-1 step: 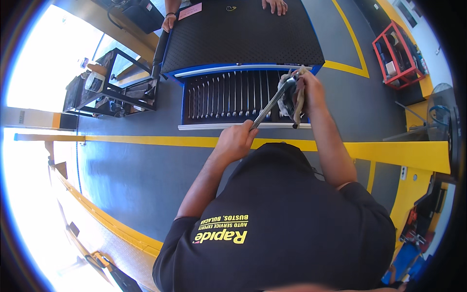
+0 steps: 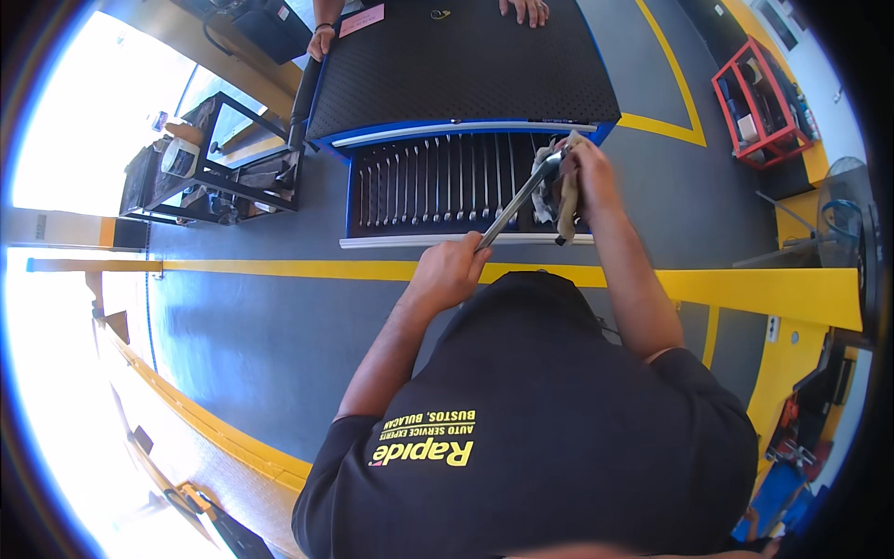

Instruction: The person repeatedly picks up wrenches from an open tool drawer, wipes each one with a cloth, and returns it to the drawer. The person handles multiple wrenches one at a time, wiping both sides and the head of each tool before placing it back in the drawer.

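Note:
My left hand (image 2: 447,272) is closed round the lower end of a long metal wrench (image 2: 507,218), which slants up and to the right. At the wrench's upper end my right hand (image 2: 593,170) grips a bunched, dirty light-coloured rag (image 2: 569,205) against its head. The rag partly covers that head, so its exact shape is hidden. Below and beyond both hands, an open drawer (image 2: 466,240) of a blue tool cabinet (image 2: 456,70) holds a row of combination wrenches (image 2: 438,182), graded in length. My forearms and the rag hide the drawer's right part.
Another person's hands (image 2: 526,11) rest at the cabinet's far edge, beside a pink card (image 2: 361,19) on its black top. A black metal cart (image 2: 214,158) stands at left, a red rack (image 2: 759,107) at far right. A yellow beam (image 2: 745,296) crosses near me.
My right hand and the rag have shifted very slightly down along the wrench's head. My left hand keeps its hold.

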The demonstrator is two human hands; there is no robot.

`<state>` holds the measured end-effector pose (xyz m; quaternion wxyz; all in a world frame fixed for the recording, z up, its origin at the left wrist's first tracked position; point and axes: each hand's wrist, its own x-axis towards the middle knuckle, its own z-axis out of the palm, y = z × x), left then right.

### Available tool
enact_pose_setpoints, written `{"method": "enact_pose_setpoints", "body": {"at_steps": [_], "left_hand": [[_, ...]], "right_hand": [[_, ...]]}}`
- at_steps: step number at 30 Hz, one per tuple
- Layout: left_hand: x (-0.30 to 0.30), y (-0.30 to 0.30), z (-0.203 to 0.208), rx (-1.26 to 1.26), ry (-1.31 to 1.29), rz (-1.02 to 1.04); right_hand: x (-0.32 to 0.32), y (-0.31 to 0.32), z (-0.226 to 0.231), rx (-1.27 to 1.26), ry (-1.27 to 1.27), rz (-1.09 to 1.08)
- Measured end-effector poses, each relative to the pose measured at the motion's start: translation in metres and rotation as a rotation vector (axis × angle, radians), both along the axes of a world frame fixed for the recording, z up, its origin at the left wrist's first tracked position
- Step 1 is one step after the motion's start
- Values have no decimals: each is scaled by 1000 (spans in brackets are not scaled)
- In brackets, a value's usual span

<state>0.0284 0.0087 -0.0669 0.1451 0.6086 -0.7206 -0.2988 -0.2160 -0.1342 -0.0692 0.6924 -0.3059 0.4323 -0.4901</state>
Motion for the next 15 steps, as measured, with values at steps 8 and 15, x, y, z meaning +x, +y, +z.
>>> {"method": "enact_pose_setpoints", "body": {"at_steps": [8, 15], "left_hand": [[27, -17, -62, 377, 74, 6], [15, -26, -94, 421, 343, 255]], "right_hand": [[-30, -11, -139, -160, 586, 153], [-66, 32, -180, -282, 1315, 319]]}}
